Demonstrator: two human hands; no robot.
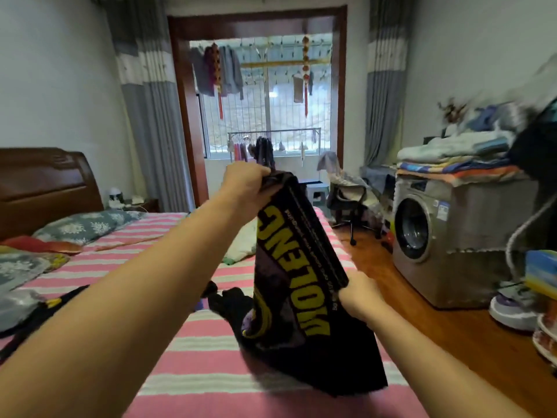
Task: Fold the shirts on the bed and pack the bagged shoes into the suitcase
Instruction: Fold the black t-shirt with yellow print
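Shirt (289,267): black, stretched between both hands above the bed (193,363).
Left hand (245,184): grips upper edge.
Right hand (358,294): pinches lower edge.

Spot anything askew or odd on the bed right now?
The black shirt with yellow lettering hangs tilted between the left hand and right hand, its print upside down. Other dark clothing lies crumpled on the pink striped bed.

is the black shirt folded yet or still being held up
Held up, not neatly folded: the left hand and right hand grip one edge of the shirt; its lower part drapes onto the bed.
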